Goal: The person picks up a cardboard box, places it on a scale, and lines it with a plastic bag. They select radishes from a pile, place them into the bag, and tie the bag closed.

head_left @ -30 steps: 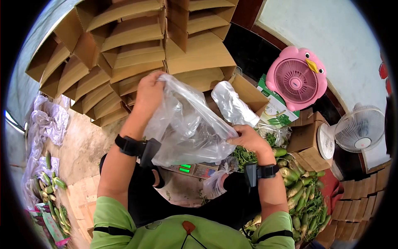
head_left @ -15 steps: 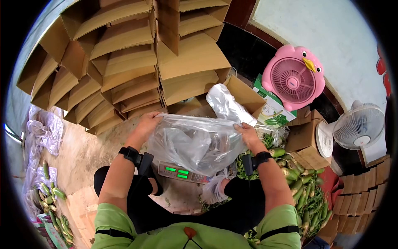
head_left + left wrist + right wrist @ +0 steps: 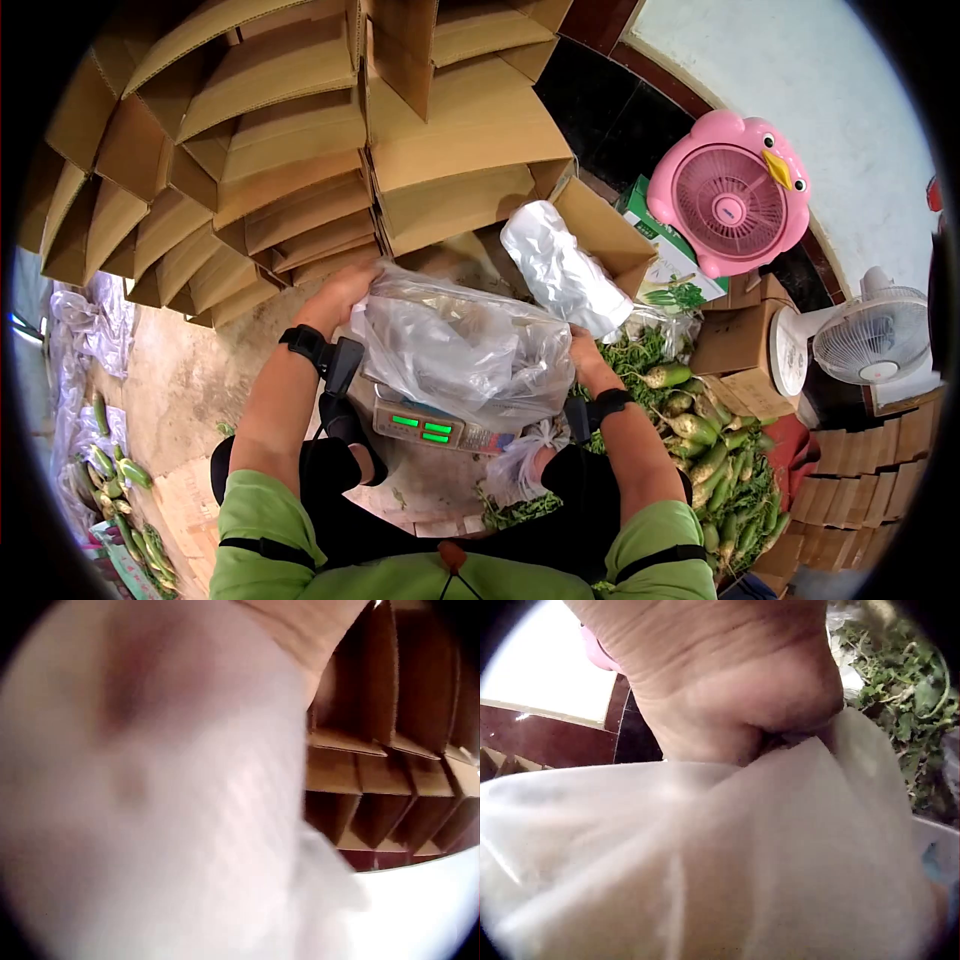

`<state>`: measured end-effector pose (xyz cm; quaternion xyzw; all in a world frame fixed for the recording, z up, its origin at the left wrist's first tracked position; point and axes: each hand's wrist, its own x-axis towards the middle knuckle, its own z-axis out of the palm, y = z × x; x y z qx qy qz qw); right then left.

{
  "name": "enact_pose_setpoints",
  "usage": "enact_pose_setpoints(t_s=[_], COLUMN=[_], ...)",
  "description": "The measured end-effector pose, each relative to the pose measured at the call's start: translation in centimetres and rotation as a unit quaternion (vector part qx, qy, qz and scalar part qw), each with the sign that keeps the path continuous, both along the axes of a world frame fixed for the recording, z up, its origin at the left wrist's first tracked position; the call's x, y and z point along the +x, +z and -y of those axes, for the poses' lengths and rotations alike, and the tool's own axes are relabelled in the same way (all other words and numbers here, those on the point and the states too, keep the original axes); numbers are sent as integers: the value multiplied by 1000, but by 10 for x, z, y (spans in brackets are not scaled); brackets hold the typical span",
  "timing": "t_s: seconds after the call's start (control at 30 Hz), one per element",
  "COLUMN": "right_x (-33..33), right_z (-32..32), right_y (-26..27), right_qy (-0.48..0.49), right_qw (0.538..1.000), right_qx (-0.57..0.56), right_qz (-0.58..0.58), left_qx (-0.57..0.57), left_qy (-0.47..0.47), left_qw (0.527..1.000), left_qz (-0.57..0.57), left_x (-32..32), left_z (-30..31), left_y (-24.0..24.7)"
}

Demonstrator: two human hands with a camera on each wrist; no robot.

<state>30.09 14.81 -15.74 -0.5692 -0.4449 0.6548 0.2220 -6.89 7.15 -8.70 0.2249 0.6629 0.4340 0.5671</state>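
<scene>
A clear plastic bag (image 3: pixel 460 345) is spread between both hands over a scale (image 3: pixel 420 425) with green lit displays. The left hand (image 3: pixel 345 292) grips the bag's upper left corner; in the left wrist view pale, blurred plastic fills much of the picture below the hand (image 3: pixel 300 634). At the bag's right edge the right hand (image 3: pixel 590 358) holds on, and the right wrist view has its fingers curled into the whitish plastic (image 3: pixel 705 855), the hand (image 3: pixel 727 682) above. The bag hides most of the scale's top and the fingertips.
Stacked open cardboard boxes (image 3: pixel 280 130) rise ahead. A roll of silvery plastic (image 3: pixel 560 265) leans by an open carton (image 3: pixel 610 235). Green-white radishes (image 3: pixel 695 430) with leaves are heaped at the right, near a pink fan (image 3: pixel 730 195) and a white fan (image 3: pixel 870 335). More radishes (image 3: pixel 120 470) lie far left.
The left hand has come down from its raised position, and the bag has dropped lower over the scale. Both hands still hold it. The head view has shifted slightly.
</scene>
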Motion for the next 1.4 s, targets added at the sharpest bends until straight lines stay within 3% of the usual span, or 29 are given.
enact_pose_setpoints(t_s=[0.07, 0.13, 0.17, 0.23, 0.27, 0.33, 0.37, 0.43, 0.47, 0.5, 0.53, 0.63, 0.67, 0.73, 0.77, 0.83, 0.93, 1.07, 1.13, 1.23, 1.37, 1.4], right_x=[4, 1, 0, 25, 34, 29, 22, 19, 24, 32, 30, 28, 22, 19, 15, 9, -2, 0, 3, 11, 23, 26], right_z=[2, 11, 15, -7, -13, -5, -5, -4, -6, -7, 2, 26, 46, 79, 95, 120, 133, 130, 130, 129, 119, 118], right_y=[-18, -18, -16, -103, -134, -97, -68, -7, -1, 4, 33, 85, 114, 135, 141, 131, 123, 99, 107, 107, 79, 58], right_qy=[23, 25, 29, 69, 109, 82, 57, 65, 70, 75, 75, 59, 56, 83, 103, 88, 57, 43, 66, 86, 119, 174], right_qw=[999, 999, 999, 995, 982, 986, 989, 986, 972, 951, 949, 954, 971, 985, 982, 985, 995, 998, 997, 996, 991, 958], right_qx=[-2, 7, 20, 74, 130, 119, 112, 72, 148, 222, 226, 225, 150, 34, 13, 11, -58, -41, -10, 16, 36, 172], right_qz=[-25, -26, -28, 26, 79, 78, 78, 138, 169, 200, 207, 190, 177, 150, 159, 145, 60, 20, 34, 23, 44, 150], left_qx=[-53, -33, 43, -15, -15, -30, -31, -5, -5, 44, 94, 139, 139, 94, 93, 108, 59, 78, 9, -12, -101, -105], left_qy=[20, -212, -222, -200, -202, -159, -160, 20, 16, -11, -37, -114, -112, -209, -206, -225, -218, -182, -217, -282, -281, -258], left_qw=[998, 959, 943, 960, 959, 964, 963, 997, 997, 978, 939, 942, 942, 912, 912, 849, 850, 803, 795, 776, 768, 791], left_qz=[36, -184, -243, -197, -199, -211, -213, -72, -73, -202, -327, -282, -285, -340, -343, -466, -477, -563, -566, -565, -567, -545], left_x=[-16, -44, -40, -39, -34, -15, -13, -10, -10, -11, -10, 5, 12, 25, 30, 37, 43, 44, 48, 39, 36, 33], left_z=[16, 37, 51, 66, 66, 68, 68, 74, 76, 81, 86, 112, 120, 137, 143, 152, 156, 170, 176, 169, 152, 149], left_y=[-49, -136, -159, -173, -153, -84, -74, -59, -52, -45, -35, 18, 38, 65, 66, 65, 61, 41, 33, -9, -72, -96])
